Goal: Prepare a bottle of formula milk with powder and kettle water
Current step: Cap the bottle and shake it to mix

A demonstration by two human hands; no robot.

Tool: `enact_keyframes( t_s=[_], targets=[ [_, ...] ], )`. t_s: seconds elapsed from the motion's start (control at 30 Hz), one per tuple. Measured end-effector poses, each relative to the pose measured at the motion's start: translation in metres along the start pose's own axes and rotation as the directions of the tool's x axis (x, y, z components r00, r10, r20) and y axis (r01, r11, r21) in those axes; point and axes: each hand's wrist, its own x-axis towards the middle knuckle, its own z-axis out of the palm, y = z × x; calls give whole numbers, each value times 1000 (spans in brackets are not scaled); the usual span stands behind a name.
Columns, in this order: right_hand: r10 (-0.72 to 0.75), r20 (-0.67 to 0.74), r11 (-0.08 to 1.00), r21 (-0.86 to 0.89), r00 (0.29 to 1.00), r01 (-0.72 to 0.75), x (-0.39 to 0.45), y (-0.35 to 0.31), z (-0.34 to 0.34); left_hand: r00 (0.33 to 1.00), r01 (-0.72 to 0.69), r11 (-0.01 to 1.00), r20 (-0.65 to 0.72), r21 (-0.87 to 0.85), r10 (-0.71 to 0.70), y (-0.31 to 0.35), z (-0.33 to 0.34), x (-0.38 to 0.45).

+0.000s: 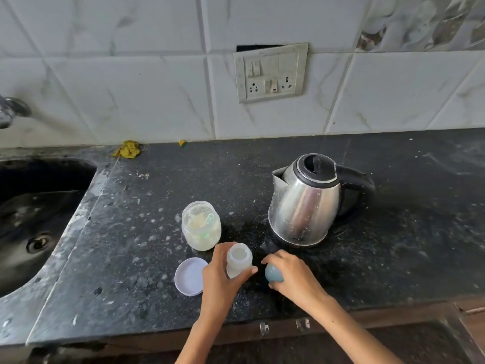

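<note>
A small translucent baby bottle stands upright and uncapped on the black counter, with my left hand wrapped around its lower part. Just to its right, my right hand is closed on the bottle's pale blue cap, held low over the counter. Behind the bottle stands an open clear jar of pale formula powder with a green scoop inside. Its white lid lies flat to the left of my left hand. A steel kettle with a black lid and handle stands at the back right, lid shut.
A dark sink takes up the left side, with a tap above it. A yellow cloth lies by the tiled wall. A wall socket plate hangs above the counter. Drawers sit below the front edge.
</note>
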Motion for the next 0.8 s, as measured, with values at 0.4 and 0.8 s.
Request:
enact_keyframes(
  t_s=[0.4, 0.8],
  targets=[
    [-90, -156, 889, 433, 984, 150, 11, -51, -64, 999, 13, 1000, 37, -26, -12, -8, -1, 1],
    [-277, 83, 961, 40, 957, 275, 31, -84, -56, 998, 40, 999, 39, -15, -40, -14, 1, 4]
  ],
)
